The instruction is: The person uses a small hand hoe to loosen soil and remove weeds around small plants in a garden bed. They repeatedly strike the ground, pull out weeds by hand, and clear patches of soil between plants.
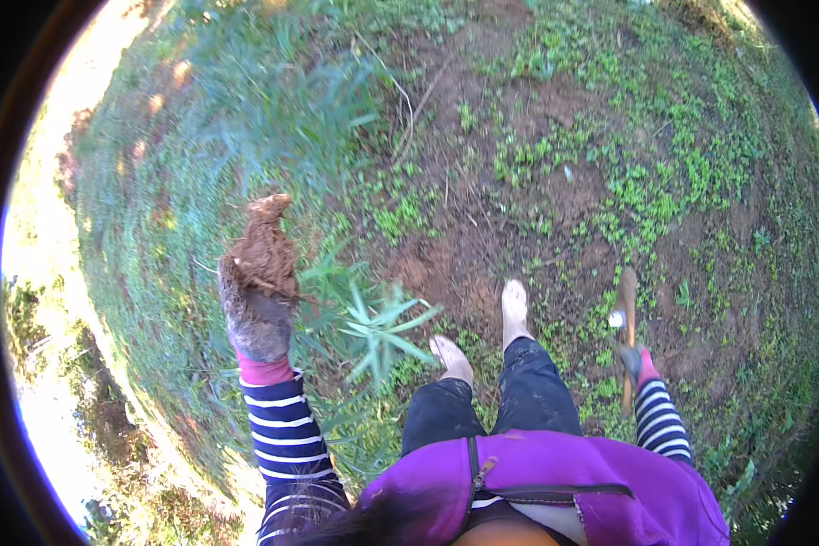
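My left hand [259,324], in a soil-caked grey glove with a pink cuff, is raised at the left. It grips a clump of reddish-brown soil and roots [269,249]. Long-leafed green stalks [379,327] show just right of that hand; whether they join the clump I cannot tell. On the right, my right hand [632,363], also gloved, is closed around a wooden-handled tool [630,331]. The tool's broader brown end points away from me, and its exact kind is unclear. A small white object [615,318] shows against the tool's left side.
Bare feet [515,304] stand on brown soil [478,293] dotted with low green weeds [655,198]. Taller leafy plants [300,109], blurred, grow at the upper left. A thin dry stem [399,89] lies near them. The ground's bright edge curves along the far left.
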Tool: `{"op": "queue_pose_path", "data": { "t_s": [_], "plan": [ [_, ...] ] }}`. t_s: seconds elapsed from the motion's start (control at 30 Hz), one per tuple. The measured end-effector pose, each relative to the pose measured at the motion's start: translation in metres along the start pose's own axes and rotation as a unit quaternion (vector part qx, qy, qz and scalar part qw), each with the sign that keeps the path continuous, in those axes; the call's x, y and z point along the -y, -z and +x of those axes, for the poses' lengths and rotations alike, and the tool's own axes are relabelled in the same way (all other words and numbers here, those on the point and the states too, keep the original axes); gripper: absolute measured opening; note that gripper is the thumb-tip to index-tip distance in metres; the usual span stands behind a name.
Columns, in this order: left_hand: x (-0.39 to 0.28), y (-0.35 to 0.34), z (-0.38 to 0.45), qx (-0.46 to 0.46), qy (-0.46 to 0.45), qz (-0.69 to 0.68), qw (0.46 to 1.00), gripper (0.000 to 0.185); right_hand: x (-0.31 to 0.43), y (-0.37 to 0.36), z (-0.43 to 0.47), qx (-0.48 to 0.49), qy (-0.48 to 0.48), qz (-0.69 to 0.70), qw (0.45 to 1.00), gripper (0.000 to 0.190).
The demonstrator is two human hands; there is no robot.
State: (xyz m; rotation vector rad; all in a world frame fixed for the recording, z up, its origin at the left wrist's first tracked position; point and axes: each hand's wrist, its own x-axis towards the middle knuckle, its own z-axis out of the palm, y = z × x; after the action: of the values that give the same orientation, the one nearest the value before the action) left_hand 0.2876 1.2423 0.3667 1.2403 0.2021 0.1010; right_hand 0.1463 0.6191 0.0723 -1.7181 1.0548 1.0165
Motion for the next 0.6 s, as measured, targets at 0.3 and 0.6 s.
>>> {"op": "queue_pose_path", "data": {
  "t_s": [0.3, 0.6],
  "plan": [
    [-0.064, -0.101, -0.01, 0.162, 0.123, -0.397, 0.895, 0.078, -0.205, 0.065, -0.076, -0.075, -0.108, 0.004, 0.991, 0.009],
    [-0.151, -0.181, -0.007, 0.288, -0.029, -0.053, 0.956, 0.078, -0.306, -0.081, -0.173, -0.023, -0.141, 0.181, 0.973, 0.009]
  ]
}}
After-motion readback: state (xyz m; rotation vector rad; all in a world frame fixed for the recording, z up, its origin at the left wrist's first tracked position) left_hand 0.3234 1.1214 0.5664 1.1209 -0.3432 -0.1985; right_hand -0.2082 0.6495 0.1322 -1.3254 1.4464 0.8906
